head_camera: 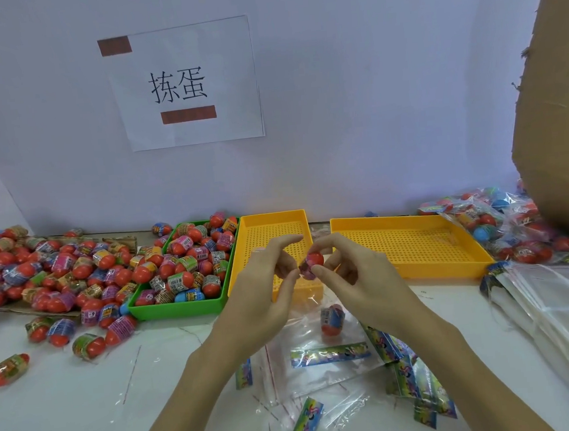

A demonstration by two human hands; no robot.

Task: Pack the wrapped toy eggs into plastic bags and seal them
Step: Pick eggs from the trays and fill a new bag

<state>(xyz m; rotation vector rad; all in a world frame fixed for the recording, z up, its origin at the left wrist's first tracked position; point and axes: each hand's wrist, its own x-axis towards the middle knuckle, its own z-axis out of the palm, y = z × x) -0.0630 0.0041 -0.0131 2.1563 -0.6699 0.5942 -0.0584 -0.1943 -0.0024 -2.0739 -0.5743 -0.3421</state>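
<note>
Both hands meet above the table's middle around one wrapped toy egg (311,264), red with a pink wrapper. My right hand (353,271) pinches it between thumb and fingers. My left hand (268,282) touches its left side with curled fingers; its grip is unclear. Below them a clear plastic bag (309,361) with a colourful header lies flat, and a second wrapped egg (332,319) rests on it. A green tray (181,308) at the left is heaped with wrapped eggs.
Loose eggs (50,270) cover the table's left side. Two yellow perforated trays (270,223) (416,238) sit behind the hands. Filled bags (504,223) pile at the right by a cardboard box (557,122). A stack of empty bags (552,302) lies at the right front.
</note>
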